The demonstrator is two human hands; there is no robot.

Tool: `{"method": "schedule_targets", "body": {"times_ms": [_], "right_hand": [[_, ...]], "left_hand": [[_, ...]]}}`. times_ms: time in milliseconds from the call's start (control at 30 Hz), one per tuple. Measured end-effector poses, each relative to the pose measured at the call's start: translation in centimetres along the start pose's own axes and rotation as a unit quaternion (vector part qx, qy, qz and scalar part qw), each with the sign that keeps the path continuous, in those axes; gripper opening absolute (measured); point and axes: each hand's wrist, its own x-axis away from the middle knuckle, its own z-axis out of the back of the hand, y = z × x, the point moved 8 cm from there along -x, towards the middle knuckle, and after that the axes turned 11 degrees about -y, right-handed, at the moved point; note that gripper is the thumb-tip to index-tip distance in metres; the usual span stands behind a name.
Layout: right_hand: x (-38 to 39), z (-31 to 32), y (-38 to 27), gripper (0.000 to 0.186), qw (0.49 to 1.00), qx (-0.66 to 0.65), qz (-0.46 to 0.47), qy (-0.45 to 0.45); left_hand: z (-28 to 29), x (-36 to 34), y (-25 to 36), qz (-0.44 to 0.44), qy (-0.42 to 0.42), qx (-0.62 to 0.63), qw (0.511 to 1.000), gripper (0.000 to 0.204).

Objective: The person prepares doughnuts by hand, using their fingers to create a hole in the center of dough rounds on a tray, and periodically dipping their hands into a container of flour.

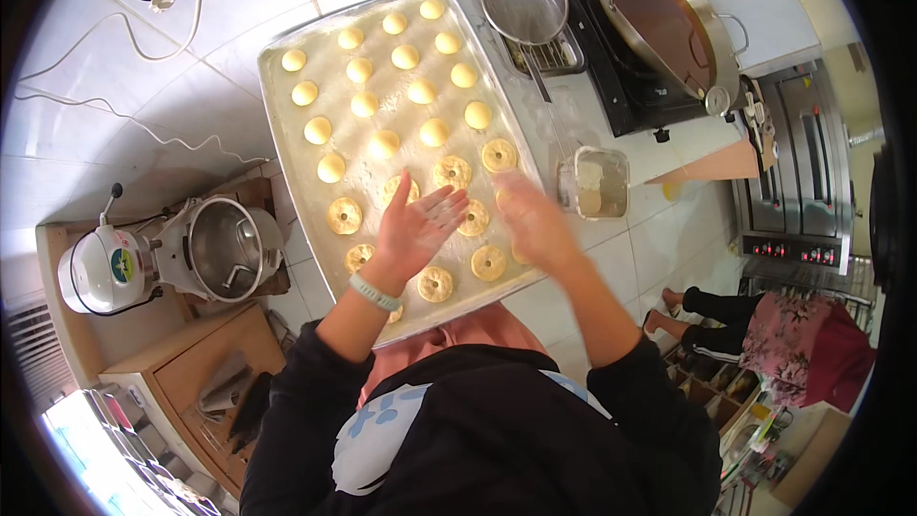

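A large metal baking tray lies in front of me, dusted with flour. On its far part sit several smooth round dough balls; on its near part are flattened dough rings with a hole in the middle. My left hand hovers over the near rows with its palm turned up, fingers stretched and nothing on it. Pale flour shows on that palm. To its right, my right hand is smeared by motion above the tray's right side, and its fingers are unclear. Both hands hide some of the rings.
Right of the tray stand a clear container of flour, a sieve and a black stove bearing a wide pan of brown liquid. A stand mixer is at left. Far right are an oven and another person.
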Motion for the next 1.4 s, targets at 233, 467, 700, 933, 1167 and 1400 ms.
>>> {"method": "schedule_targets", "body": {"times_ms": [233, 467, 700, 933, 1167, 1400], "right_hand": [[-9.2, -4.6, -0.5, 0.064, 0.973, 0.217, 0.077, 0.021], [-13.1, -9.8, 2.2, 0.067, 0.954, 0.275, 0.105, -0.058], [-13.3, -9.4, 2.4, 0.067, 0.956, 0.273, 0.09, -0.049], [-13.6, -4.5, 3.4, 0.034, 0.988, 0.136, 0.055, 0.042], [-13.2, -4.5, 2.2, 0.022, 0.972, 0.224, 0.06, 0.027], [-13.0, -5.9, 1.7, 0.022, 0.96, 0.275, 0.049, 0.004]], "left_hand": [[-0.1, 2.6, 4.7, -0.154, -0.085, 0.03, 0.984, 0.077], [3.3, 10.1, 7.2, -0.278, 0.011, 0.066, 0.958, 0.063], [4.8, 11.9, 6.6, -0.289, 0.006, 0.11, 0.951, 0.05], [6.4, 12.9, 6.7, -0.305, 0.018, 0.13, 0.943, 0.046], [6.8, 13.2, 6.7, -0.296, -0.007, 0.153, 0.943, 0.042], [6.7, 14.0, 6.6, -0.306, 0.023, 0.135, 0.942, 0.039]]}}
